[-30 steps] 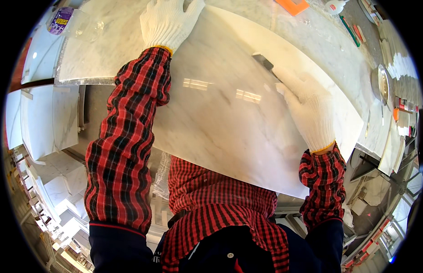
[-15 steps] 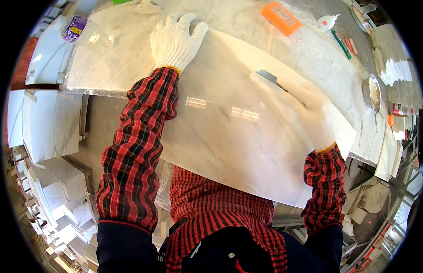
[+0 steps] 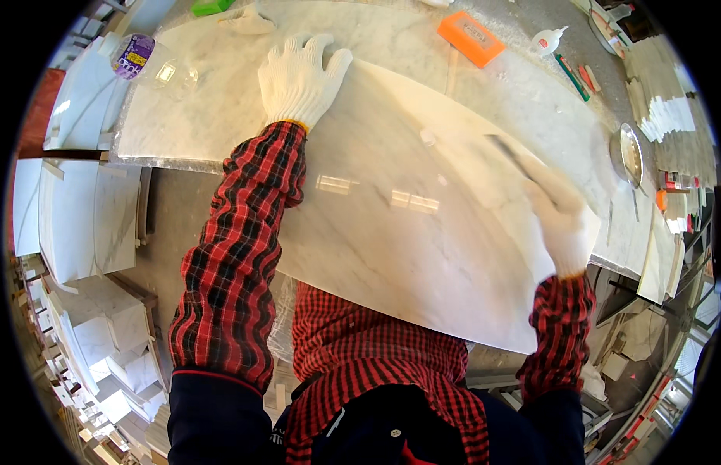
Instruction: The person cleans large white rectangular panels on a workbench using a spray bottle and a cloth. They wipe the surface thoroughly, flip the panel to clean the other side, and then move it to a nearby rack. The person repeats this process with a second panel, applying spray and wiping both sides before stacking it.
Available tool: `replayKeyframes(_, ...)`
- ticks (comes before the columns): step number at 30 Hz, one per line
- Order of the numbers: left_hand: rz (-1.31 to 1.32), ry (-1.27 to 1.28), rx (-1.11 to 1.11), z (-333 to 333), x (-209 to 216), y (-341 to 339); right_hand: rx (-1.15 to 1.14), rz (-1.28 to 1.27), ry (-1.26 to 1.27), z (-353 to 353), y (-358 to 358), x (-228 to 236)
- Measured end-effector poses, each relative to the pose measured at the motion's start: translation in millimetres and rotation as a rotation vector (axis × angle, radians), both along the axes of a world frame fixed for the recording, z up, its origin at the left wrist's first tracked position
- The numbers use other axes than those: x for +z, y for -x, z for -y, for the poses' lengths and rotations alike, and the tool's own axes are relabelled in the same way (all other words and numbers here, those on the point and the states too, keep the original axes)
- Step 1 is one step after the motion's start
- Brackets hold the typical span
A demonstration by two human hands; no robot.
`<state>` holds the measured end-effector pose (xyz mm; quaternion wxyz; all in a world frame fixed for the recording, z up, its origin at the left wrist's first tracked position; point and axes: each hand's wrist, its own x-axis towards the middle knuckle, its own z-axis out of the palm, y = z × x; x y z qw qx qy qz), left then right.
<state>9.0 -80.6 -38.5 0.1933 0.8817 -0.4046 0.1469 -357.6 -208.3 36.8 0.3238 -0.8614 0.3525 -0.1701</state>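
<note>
A polished white marble slab with grey veins lies in front of me, jutting past the table's near edge. My left hand, in a white knit glove, rests flat near its far left corner, fingers spread. My right hand, gloved the same way and smeared by motion, grips a scraper over the slab's right part; its dark blade points to the far left and its handle is hidden in the hand. A small whitish lump sits on the slab, left of the blade.
Beyond the slab are an orange box, a white squeeze bottle, a green stick-like tool and a metal bowl. At far left lie a loose glove and a clear bottle with purple label. Stone pieces stand left.
My right hand has swept rightward and nearer to me, carrying the scraper away from the whitish lump. The left hand stays on the slab; the whole view has shifted slightly.
</note>
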Motion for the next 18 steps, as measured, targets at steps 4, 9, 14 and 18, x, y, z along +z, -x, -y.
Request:
replayKeyframes(4, -0.003, 0.04, -0.011, -1, -1, 1, -0.622, 0.138, -0.138, -11, 118, -12)
replayKeyframes(9, -0.002, -0.001, -0.019, 0, 3, 0, -0.88, 0.353, -0.138, -96, 256, -63)
replayKeyframes(14, -0.045, 0.005, -0.003, -3, 4, -1, -1.081, 0.87, -0.398, -136, 199, -72)
replayKeyframes(18, -0.065, 0.108, -0.041, -1, 4, 2, -0.928, 0.643, -0.322, -139, 213, -77)
